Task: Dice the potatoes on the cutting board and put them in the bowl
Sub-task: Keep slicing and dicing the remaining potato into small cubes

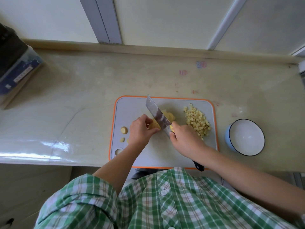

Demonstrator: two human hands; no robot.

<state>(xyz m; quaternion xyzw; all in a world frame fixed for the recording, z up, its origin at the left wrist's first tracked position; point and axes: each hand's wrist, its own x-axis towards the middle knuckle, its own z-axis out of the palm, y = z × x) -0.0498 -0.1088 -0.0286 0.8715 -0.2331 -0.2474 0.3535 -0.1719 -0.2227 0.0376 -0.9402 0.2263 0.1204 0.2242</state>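
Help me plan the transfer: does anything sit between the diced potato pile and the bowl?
Nothing visible does. The diced pile lies at the cutting board's right end; past its orange edge only bare counter separates it from the bowl.

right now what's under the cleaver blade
Under the cleaver blade lies a potato piece, gripped by the left hand, with cut slices right of it. The blade and hand cover where the edge meets the potato, so cut depth is unseen.

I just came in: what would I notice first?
The big cleaver in the right hand cuts a potato that the left hand holds on the orange-rimmed cutting board. Right of it lies a pile of potato cubes, and the white bowl beside the board is empty.
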